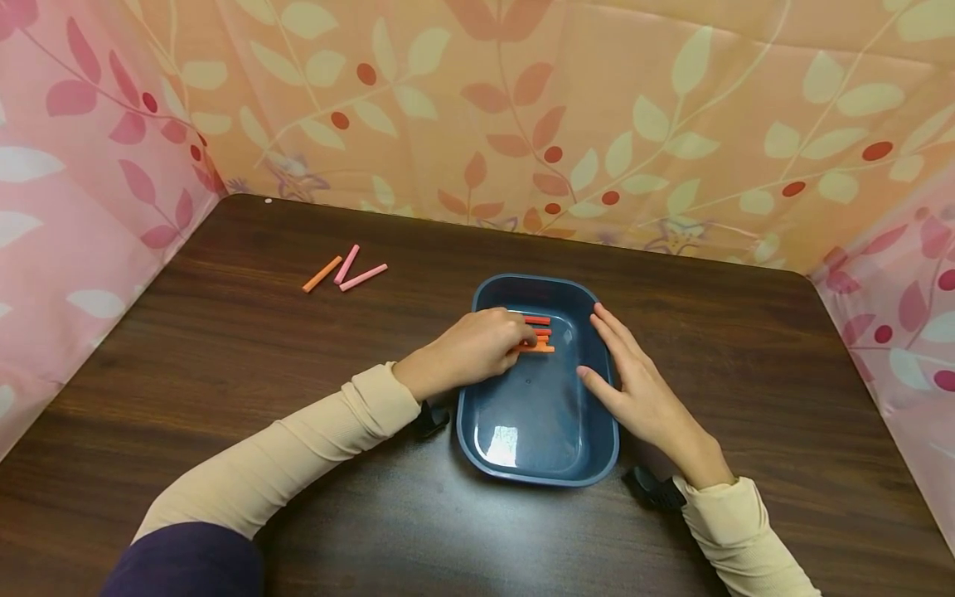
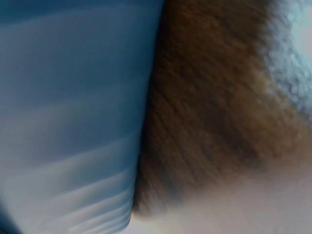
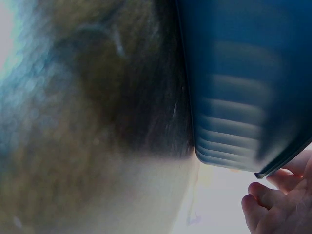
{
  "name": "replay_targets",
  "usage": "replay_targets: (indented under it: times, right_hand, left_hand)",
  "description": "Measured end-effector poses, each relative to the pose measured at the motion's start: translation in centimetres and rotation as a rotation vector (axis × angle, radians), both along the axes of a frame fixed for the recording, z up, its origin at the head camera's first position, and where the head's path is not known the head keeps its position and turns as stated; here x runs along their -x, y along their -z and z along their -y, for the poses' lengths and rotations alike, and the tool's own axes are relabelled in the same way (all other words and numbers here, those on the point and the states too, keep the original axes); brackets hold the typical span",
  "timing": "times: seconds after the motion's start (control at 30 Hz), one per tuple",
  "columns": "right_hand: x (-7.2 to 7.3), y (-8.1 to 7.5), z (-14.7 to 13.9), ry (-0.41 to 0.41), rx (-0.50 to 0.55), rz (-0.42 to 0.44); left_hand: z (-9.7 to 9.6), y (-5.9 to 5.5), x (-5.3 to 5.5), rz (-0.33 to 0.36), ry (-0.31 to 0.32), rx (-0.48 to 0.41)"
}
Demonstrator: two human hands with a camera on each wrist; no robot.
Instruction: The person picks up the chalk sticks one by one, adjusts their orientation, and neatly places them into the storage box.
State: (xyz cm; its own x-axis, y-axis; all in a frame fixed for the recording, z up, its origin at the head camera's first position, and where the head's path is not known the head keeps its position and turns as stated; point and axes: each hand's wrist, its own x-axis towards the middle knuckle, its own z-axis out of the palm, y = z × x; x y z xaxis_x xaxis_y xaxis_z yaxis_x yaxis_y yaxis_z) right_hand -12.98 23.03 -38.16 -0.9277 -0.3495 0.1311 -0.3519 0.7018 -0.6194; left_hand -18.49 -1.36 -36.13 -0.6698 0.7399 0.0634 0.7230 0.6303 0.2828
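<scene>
A dark-brown wood-grain table (image 1: 336, 497) stands before leaf-printed orange and pink fabric (image 1: 418, 50). Near its middle sits a glossy, round-cornered blue tray (image 1: 522, 406). Inside, toward its far end, lie slim, straight red and orange sticks (image 1: 545, 349), at least four. At far left lie one slim orange stick (image 1: 322, 274) and two slim pink sticks (image 1: 364, 277). The left hand (image 1: 492, 342) bends its fingers over the tray's sticks; whether they pinch one is hidden. The right hand (image 1: 647, 390) rests extended fingers along the right rim, thumb spread apart.
</scene>
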Motion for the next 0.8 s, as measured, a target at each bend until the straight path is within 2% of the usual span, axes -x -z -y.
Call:
replay_targets:
  times: [0.2, 0.53, 0.67, 0.8]
  right_hand:
    - [-0.03, 0.05, -0.09, 0.001, -0.002, 0.003]
    - [0.00, 0.06, -0.04, 0.002, -0.002, 0.012]
    - [0.00, 0.08, -0.03, -0.001, 0.000, 0.009]
    - [0.05, 0.12, 0.01, -0.005, -0.005, 0.006]
  left_hand:
    - [-0.27, -0.15, -0.04, 0.010, -0.004, 0.039]
    - [-0.43, 0.04, -0.04, -0.022, -0.015, 0.068]
    - [-0.18, -0.02, 0.04, -0.014, -0.007, 0.034]
    - [0.43, -0.01, 0.14, 0.025, 0.006, -0.055]
